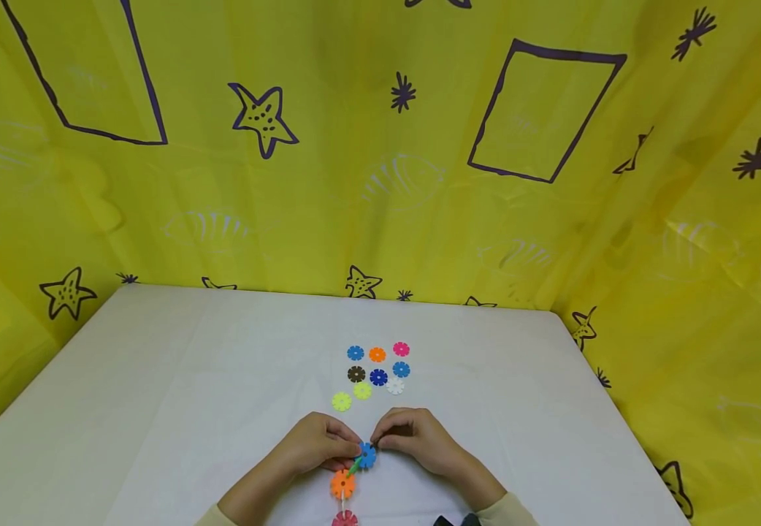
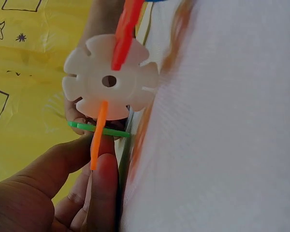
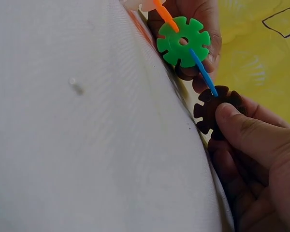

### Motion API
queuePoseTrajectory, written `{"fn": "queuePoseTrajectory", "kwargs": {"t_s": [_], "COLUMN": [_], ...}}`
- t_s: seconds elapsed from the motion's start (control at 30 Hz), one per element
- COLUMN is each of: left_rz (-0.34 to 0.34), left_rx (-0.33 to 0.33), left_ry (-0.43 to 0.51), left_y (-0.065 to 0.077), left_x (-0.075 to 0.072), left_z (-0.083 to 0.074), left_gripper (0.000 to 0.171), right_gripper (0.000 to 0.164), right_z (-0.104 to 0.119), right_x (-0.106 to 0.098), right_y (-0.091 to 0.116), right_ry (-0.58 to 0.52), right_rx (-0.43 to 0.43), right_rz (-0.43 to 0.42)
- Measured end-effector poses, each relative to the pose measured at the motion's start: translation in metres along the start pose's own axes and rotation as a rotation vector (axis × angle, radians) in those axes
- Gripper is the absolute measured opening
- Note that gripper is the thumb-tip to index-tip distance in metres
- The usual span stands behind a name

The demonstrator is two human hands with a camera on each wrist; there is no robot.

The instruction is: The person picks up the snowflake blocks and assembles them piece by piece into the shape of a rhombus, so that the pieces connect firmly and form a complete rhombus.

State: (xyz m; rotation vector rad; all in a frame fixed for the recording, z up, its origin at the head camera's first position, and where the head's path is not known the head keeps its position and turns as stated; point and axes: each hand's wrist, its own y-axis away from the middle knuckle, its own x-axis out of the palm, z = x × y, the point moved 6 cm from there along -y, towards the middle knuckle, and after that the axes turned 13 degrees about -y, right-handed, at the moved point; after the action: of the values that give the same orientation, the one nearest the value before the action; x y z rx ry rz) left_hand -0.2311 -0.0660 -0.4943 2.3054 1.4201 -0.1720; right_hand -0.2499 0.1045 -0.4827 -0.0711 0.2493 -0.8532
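Note:
A chain of slotted plastic discs runs toward the table's front edge: blue disc, green disc, orange disc, white disc and red disc. My left hand pinches the chain's far end, thumb at the blue disc's left edge. Between the thumb and fingers of my right hand is a dark brown disc, its rim meeting the edge of the blue one. In the left wrist view, the green disc stands edge-on by the left fingertips.
Beyond the hands, several loose discs lie flat on the white-covered table, among them a pink disc, a dark blue disc and a yellow disc. Yellow patterned curtains stand around the table's back and sides.

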Motion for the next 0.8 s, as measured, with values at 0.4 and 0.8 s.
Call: {"fn": "queuePoseTrajectory", "kwargs": {"t_s": [0.4,0.8], "left_rz": [0.012,-0.072], "left_rx": [0.006,-0.026], "left_ry": [-0.017,-0.037], "left_y": [-0.0003,0.0024], "left_x": [0.0004,-0.0005], "left_z": [-0.0007,-0.0001], "left_gripper": [0.018,0.016], "right_gripper": [0.014,0.013], "right_z": [0.0000,-0.0010], "right_x": [0.0014,0.0037], "right_y": [-0.0004,0.0001], "right_ry": [-0.011,-0.023], "right_rx": [0.041,0.018], "right_rz": [-0.046,-0.089]}}
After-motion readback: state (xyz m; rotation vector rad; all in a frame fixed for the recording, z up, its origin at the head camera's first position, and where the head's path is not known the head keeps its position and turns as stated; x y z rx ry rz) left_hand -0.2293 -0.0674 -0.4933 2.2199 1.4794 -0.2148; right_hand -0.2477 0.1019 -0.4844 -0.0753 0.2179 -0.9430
